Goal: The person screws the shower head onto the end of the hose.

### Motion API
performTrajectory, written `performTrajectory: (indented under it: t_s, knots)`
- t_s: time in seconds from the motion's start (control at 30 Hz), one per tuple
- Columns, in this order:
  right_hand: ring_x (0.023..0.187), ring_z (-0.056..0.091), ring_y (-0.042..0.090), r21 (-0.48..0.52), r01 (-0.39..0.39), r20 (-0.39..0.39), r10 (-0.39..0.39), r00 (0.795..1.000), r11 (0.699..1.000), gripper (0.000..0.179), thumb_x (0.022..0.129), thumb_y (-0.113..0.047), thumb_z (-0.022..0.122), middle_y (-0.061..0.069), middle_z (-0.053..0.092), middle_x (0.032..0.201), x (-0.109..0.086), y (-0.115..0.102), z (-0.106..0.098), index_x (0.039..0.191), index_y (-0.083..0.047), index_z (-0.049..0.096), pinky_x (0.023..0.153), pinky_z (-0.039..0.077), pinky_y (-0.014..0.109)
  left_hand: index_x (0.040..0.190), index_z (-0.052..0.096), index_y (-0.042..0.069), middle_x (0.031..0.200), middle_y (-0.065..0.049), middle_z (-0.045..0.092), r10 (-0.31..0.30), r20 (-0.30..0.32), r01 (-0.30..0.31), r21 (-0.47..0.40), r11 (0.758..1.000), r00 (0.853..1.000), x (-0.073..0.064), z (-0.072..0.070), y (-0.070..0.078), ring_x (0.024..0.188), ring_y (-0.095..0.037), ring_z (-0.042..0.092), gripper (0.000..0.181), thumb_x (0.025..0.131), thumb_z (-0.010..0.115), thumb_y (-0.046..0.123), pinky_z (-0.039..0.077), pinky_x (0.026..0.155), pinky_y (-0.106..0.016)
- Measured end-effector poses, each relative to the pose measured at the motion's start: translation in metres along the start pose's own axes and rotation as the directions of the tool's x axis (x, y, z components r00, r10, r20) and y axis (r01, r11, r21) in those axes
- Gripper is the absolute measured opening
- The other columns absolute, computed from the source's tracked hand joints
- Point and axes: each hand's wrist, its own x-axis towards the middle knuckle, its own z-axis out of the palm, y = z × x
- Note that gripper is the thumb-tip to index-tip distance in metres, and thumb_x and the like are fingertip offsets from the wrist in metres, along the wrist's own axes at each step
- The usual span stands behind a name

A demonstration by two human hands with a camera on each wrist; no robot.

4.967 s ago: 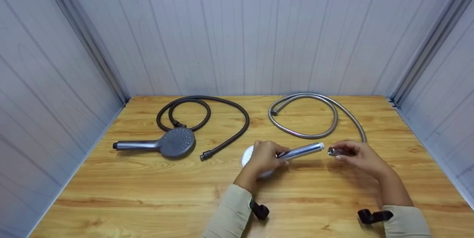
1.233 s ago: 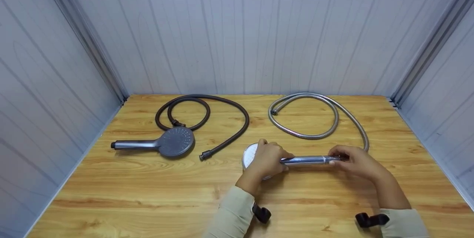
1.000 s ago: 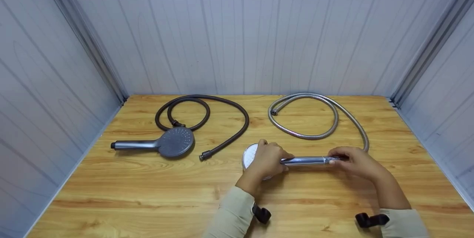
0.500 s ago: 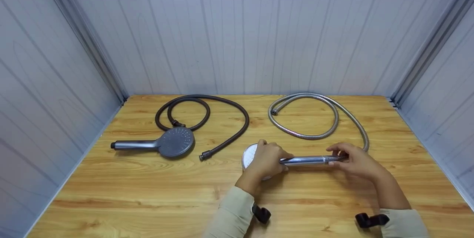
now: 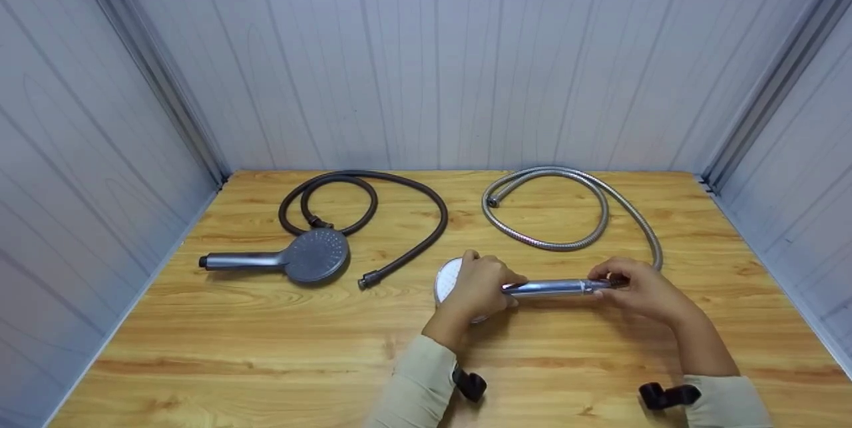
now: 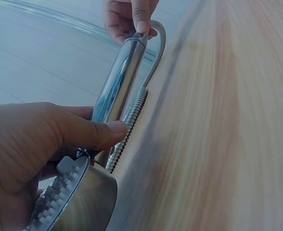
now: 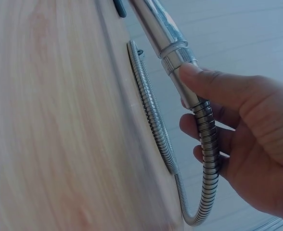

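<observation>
Shower head (image 5: 547, 289) and silver hose (image 5: 566, 245), held end to end

The shower head is at the near part of the table (image 5: 266, 361), with its pale round face turned upward. The left hand (image 5: 478, 287) grips it where handle and face meet, the thumb laid across the handle; I think this leaves the handle's end free and stops it from rolling. At this end, the right hand (image 5: 632, 288) pinches the silver hose by its nut (image 7: 176, 59), with other fingers bent loosely about the hose. Such a grip probably serves to hold both parts in one straight line.

The rest of the silver hose lies in a loop beyond the shower head, perhaps so that it does not pull. To the left of the shower head lies a dark shower head (image 5: 316, 255); a dark hose (image 5: 442, 215) curls beyond, one end pointing toward the shower head.

The left hand covers much of the round face, and the left wrist view cuts it off below. A pale band shows between handle and nut, but how tightly they join, I cannot tell.
</observation>
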Motion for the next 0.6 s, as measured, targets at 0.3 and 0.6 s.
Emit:
performTrajectory:
  t_s: [0.3,0.6]
  knots:
    - [0.091,0.06,0.01,0.009,0.003,0.028,-0.003,1.0,1.0,0.023,0.093,-0.019,0.066,0.001,0.068,0.102,-0.0005,0.0011,-0.0019,0.113,-0.008,0.071,0.074,0.051,0.026,0.111,0.075,0.033,0.096,0.015,0.073,0.016,-0.019,-0.015,0.036,0.999,1.0,0.0012,0.0016,-0.0012,0.088,-0.008,0.061,0.037,0.076,0.084,0.031,0.031,0.079,-0.034]
    - [0.096,0.062,0.017,-0.019,-0.059,0.031,0.06,0.998,0.998,0.027,0.095,-0.022,0.065,0.004,0.069,0.107,0.0001,0.0006,-0.0018,0.116,-0.006,0.069,0.079,0.051,0.028,0.111,0.075,0.034,0.095,0.015,0.073,0.017,-0.015,-0.016,0.045,0.999,1.0,0.001,0.0021,-0.0022,0.087,-0.008,0.061,0.037,0.076,0.084,0.032,0.032,0.079,-0.034]
